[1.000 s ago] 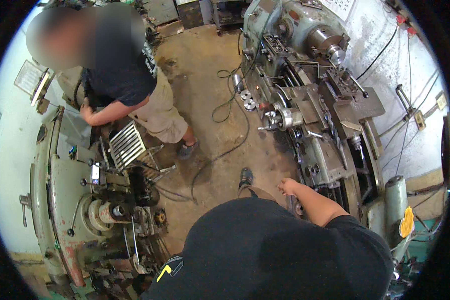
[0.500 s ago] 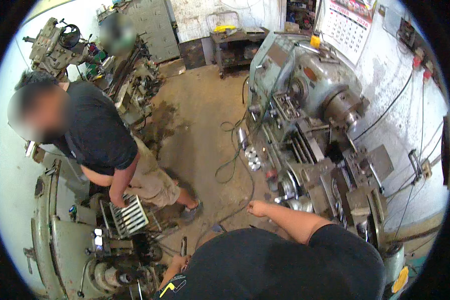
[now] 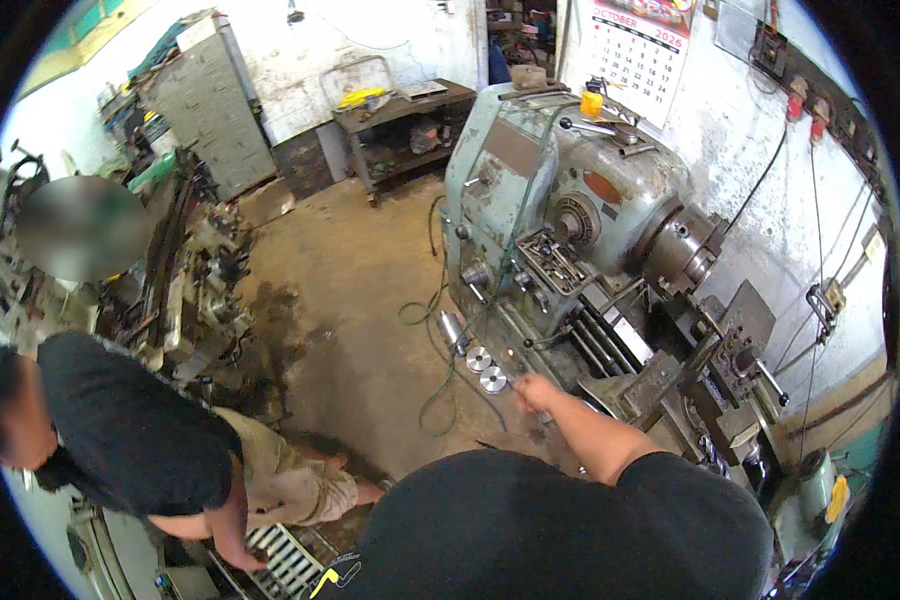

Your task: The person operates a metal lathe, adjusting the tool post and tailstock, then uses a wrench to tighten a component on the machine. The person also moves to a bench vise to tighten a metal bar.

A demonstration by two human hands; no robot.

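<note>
The lathe (image 3: 620,175) stood right, before the wall (image 3: 735,190) with the calendar (image 3: 630,65). On the floor (image 3: 350,270) left of it were two discs (image 3: 492,384) and a cylinder (image 3: 451,327), the right hand (image 3: 536,393) near them. Ahead stood a cart (image 3: 378,118), left of it a cabinet (image 3: 210,115); nearer left, a co-worker (image 3: 135,420).

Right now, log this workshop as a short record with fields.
left hand: out of view
right hand: nearest two shiny round metal discs; grip unclear
beside discs: shiny metal cylinder
machine: grey-green metal lathe, right of discs
co-worker: person in black T-shirt and tan shorts, one hand at pale slatted seat
wall: white paper calendar
</note>
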